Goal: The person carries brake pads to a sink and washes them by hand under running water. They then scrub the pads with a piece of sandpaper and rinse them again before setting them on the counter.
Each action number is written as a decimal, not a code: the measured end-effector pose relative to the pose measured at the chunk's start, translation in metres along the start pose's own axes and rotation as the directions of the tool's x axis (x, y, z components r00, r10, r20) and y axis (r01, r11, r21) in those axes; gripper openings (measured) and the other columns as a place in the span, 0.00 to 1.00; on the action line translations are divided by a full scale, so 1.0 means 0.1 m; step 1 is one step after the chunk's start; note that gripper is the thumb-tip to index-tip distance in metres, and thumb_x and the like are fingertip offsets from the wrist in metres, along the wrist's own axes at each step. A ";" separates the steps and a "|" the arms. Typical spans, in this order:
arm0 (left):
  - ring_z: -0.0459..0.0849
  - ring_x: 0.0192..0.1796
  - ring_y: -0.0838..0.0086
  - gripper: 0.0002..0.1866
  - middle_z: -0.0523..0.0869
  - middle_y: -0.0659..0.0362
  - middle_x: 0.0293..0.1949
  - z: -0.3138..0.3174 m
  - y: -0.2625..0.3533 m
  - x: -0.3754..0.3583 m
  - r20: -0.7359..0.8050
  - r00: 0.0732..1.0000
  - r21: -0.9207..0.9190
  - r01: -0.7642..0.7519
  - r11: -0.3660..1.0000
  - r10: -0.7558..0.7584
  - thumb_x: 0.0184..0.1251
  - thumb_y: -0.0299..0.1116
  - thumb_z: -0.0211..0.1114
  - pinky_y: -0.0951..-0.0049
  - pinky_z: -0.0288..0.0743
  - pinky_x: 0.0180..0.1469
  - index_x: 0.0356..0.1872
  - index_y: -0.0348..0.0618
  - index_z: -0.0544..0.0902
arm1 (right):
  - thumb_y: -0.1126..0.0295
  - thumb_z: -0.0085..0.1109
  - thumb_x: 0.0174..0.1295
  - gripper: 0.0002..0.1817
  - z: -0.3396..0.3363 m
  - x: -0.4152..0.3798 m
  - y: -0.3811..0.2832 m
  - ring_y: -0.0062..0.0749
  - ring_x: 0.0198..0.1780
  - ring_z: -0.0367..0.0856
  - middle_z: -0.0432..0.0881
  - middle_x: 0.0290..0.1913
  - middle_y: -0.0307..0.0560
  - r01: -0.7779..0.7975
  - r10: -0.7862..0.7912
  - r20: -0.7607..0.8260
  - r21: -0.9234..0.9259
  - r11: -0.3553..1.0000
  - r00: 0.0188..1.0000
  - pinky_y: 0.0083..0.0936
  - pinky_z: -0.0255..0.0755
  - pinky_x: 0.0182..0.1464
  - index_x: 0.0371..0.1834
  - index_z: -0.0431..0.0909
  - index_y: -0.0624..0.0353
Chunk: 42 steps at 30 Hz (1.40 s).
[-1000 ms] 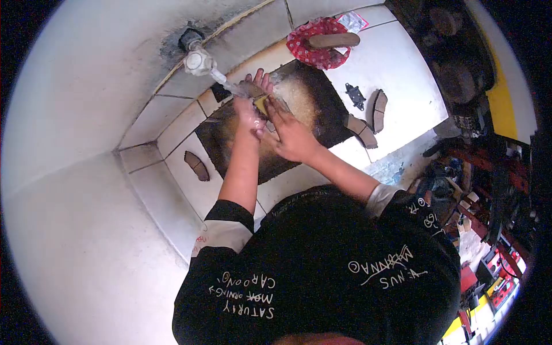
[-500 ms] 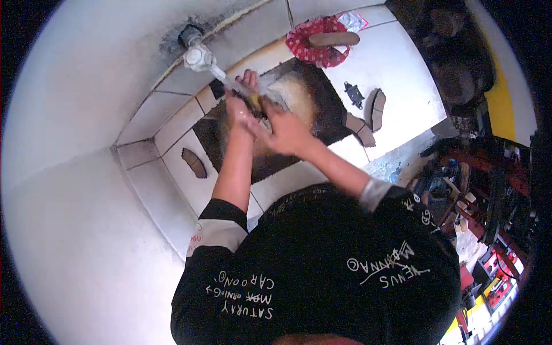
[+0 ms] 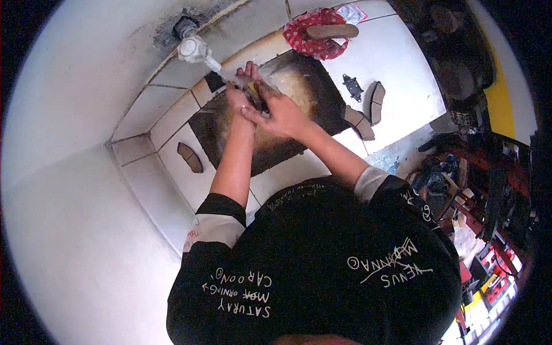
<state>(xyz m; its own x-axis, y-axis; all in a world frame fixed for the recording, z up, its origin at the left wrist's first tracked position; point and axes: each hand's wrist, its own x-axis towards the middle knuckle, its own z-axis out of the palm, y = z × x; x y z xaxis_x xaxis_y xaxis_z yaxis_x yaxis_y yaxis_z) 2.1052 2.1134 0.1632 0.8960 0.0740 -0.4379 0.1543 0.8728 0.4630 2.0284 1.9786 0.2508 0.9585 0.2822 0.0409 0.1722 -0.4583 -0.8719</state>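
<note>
Under the white tap (image 3: 192, 50), my left hand (image 3: 237, 96) cradles a dark, wet part (image 3: 251, 90), its palm up and fingertips curled past the far end. My right hand (image 3: 283, 113) presses over the same part from the right, thumb reaching across to the left wrist. A bit of yellow shows between the hands; fingers hide most of the part. Water runs from the spout onto them. Below lies a dark-edged basin (image 3: 330, 86) with a stained, pale middle.
On the white tiled ledge, a brake pad (image 3: 190, 157) lies left of the basin. Two brake pads (image 3: 377, 103) (image 3: 359, 122) and a black plate (image 3: 352, 87) are at right. A curved brown block (image 3: 332, 31) rests on a red patterned cloth (image 3: 302, 40). Cluttered shelving (image 3: 483, 167) stands far right.
The right hand was smeared by motion and has closed in over the part. The splash around the hands has lessened. The whole view has shifted slightly.
</note>
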 end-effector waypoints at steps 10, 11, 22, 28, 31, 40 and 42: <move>0.71 0.65 0.60 0.21 0.79 0.54 0.57 0.27 0.26 -0.01 -0.026 0.999 0.027 0.026 0.999 -0.026 0.73 0.55 0.37 0.52 0.56 0.66 0.47 0.51 0.70 | 0.79 0.49 0.56 0.24 0.00 -0.43 0.46 0.62 0.50 0.78 0.80 0.44 0.68 -0.074 0.102 -0.156 0.176 0.982 0.982 0.38 0.73 0.52 0.60 0.71 0.66; 0.70 0.65 0.60 0.21 0.78 0.54 0.58 0.24 0.26 0.02 0.017 0.999 0.035 0.046 0.998 -0.046 0.73 0.55 0.38 0.51 0.56 0.66 0.48 0.51 0.70 | 0.79 0.49 0.56 0.24 0.01 -0.42 0.51 0.62 0.50 0.78 0.80 0.44 0.68 -0.071 0.099 -0.155 0.174 0.982 0.983 0.38 0.73 0.52 0.60 0.71 0.66; 0.76 0.53 0.62 0.24 0.81 0.57 0.54 0.23 0.18 -0.15 -0.154 0.987 0.191 0.065 0.979 -0.035 0.72 0.59 0.39 0.50 0.66 0.58 0.53 0.53 0.69 | 0.48 0.48 0.65 0.38 0.14 0.04 -0.14 0.63 0.62 0.69 0.67 0.61 0.76 0.115 -0.115 -0.064 0.005 0.993 0.991 0.42 0.65 0.63 0.66 0.59 0.72; 0.77 0.50 0.64 0.19 0.81 0.58 0.52 0.29 0.35 -0.01 -0.182 0.975 0.267 -0.072 0.961 0.124 0.73 0.53 0.42 0.47 0.71 0.55 0.49 0.49 0.69 | 0.43 0.50 0.63 0.42 0.18 0.11 -0.14 0.64 0.59 0.71 0.71 0.58 0.74 0.176 -0.175 -0.080 0.008 0.984 0.981 0.44 0.67 0.61 0.66 0.59 0.74; 0.77 0.50 0.63 0.21 0.80 0.58 0.53 0.26 0.24 -0.13 -0.180 0.980 0.281 -0.036 0.959 0.090 0.73 0.53 0.44 0.47 0.70 0.56 0.54 0.50 0.67 | 0.44 0.52 0.62 0.42 0.08 0.09 -0.22 0.64 0.58 0.72 0.71 0.58 0.73 0.091 -0.089 -0.029 0.077 0.993 0.996 0.44 0.67 0.61 0.64 0.61 0.74; 0.78 0.50 0.61 0.21 0.81 0.55 0.53 0.09 0.11 -0.08 -0.202 0.979 0.178 0.031 0.983 0.006 0.73 0.56 0.39 0.44 0.70 0.56 0.47 0.49 0.66 | 0.49 0.58 0.60 0.37 0.07 0.00 -0.18 0.62 0.57 0.73 0.73 0.56 0.71 0.134 -0.131 -0.074 0.047 0.990 0.989 0.42 0.66 0.61 0.62 0.66 0.72; 0.80 0.46 0.59 0.19 0.82 0.54 0.51 0.19 0.21 0.04 -0.205 0.978 0.137 -0.020 0.990 0.048 0.72 0.54 0.41 0.43 0.71 0.55 0.40 0.49 0.67 | 0.49 0.58 0.60 0.36 -0.03 -0.03 -0.30 0.61 0.58 0.74 0.73 0.57 0.70 0.180 -0.178 -0.053 0.022 0.983 0.983 0.41 0.66 0.62 0.59 0.68 0.72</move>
<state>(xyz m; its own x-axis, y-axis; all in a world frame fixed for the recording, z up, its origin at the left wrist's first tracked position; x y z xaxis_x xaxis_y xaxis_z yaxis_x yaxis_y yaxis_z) 2.1201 2.1226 0.1858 0.7980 0.2127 -0.5639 0.1924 0.7968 0.5728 2.0211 1.9889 0.2778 0.9231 0.3142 0.2216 0.3366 -0.3817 -0.8608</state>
